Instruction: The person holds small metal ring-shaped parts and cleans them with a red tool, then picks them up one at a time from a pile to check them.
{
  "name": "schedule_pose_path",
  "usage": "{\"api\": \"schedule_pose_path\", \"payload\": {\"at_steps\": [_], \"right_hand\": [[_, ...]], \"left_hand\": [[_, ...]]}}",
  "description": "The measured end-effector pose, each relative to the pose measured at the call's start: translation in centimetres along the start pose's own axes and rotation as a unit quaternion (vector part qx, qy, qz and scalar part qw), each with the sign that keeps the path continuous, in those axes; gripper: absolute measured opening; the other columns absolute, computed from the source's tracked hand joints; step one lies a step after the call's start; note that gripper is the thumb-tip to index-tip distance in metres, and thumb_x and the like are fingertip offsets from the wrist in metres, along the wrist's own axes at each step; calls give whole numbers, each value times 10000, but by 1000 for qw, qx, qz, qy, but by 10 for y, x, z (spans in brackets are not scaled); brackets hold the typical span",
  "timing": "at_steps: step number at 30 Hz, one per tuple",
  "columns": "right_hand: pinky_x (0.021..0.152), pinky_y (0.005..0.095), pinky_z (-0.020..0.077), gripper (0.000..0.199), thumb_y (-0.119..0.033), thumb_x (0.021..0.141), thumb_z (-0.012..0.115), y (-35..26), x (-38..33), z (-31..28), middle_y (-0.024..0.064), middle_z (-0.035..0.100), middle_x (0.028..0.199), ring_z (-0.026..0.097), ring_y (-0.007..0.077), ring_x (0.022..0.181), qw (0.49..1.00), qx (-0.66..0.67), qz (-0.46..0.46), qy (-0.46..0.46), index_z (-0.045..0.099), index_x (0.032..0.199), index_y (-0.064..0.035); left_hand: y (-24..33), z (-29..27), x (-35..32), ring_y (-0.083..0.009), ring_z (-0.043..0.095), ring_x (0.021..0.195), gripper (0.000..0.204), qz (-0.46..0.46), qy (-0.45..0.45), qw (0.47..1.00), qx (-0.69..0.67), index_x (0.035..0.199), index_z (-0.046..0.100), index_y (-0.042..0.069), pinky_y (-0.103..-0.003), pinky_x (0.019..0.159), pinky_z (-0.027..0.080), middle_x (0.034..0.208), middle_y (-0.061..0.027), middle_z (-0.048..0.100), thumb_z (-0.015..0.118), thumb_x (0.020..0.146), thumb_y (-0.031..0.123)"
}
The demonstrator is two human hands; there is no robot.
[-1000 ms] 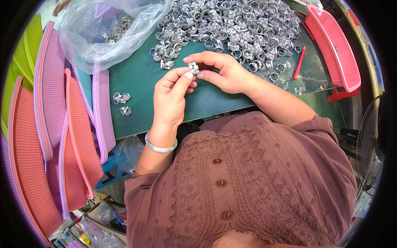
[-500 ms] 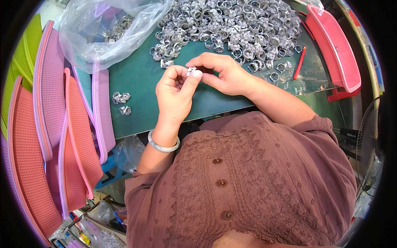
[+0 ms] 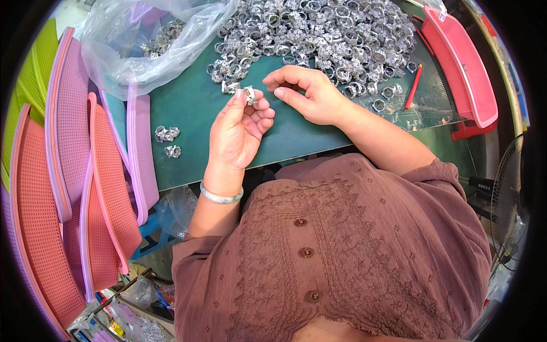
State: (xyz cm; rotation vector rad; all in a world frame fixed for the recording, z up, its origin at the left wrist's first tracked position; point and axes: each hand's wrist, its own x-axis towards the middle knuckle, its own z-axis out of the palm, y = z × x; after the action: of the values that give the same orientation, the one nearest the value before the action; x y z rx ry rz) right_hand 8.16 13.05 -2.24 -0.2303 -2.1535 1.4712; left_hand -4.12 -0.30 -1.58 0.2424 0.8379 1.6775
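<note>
While left hand (image 3: 238, 132) pinches silver ring (image 3: 249, 94) at fingertips, grip closed, right hand (image 3: 307, 94) w/ loose empty grip just beside

Top: a loose brownish-pink blouse (image 3: 353, 256) with short sleeves that end near the elbows.
Pattern: little stitched swirls and flowers run all over the cloth.
Buttons: three small round brown buttons (image 3: 306, 251) go down the middle in a row.
Wrist: a pale, smooth, round bangle (image 3: 221, 195) sits on the left wrist.
Left hand (image 3: 238, 132): bare, no rings to see.
Right hand (image 3: 310, 94): bare too, no bangle on this wrist.
</note>
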Motion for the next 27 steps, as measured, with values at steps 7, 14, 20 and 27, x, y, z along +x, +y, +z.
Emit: {"api": "schedule_pose_path", "payload": {"at_steps": [7, 14, 20, 27], "right_hand": [[715, 257, 465, 199, -11, 804, 524, 9, 5, 3, 84, 577, 869, 573, 140, 804, 996, -88, 9, -5, 553, 1001, 3], [654, 306, 461, 299, -38, 754, 559, -3, 32, 9, 99, 562, 798, 566, 203, 709, 978, -207, -13, -34, 545, 1052, -57], [717, 406, 441, 238, -67, 772, 498, 4, 58, 23, 134, 568, 861, 545, 331, 843, 958, -280, -51, -26, 575, 997, -82], [623, 231, 447, 84, -64, 811, 537, 3, 57, 9, 19, 592, 828, 548, 86, 731, 989, 44, 115, -86, 580, 877, -35]], "left_hand": [[2, -11, -2, -216, 561, 761, 285, 0, -25, 996, -83, 975, 525, -35, -269, 646, 476, 864, -119, 570, 434, 880, 219], [14, -15, -9, -233, 583, 804, 300, 42, 4, 994, -102, 980, 548, -14, -327, 689, 474, 914, -128, 600, 424, 833, 216], [8, -13, -10, -137, 533, 681, 222, 46, 77, 996, -2, 934, 565, 19, -262, 594, 433, 792, -59, 574, 485, 849, 208], [10, -8, -12, -121, 511, 661, 178, 73, 104, 990, 53, 970, 546, 10, -231, 564, 415, 785, -50, 560, 508, 843, 129]]}}
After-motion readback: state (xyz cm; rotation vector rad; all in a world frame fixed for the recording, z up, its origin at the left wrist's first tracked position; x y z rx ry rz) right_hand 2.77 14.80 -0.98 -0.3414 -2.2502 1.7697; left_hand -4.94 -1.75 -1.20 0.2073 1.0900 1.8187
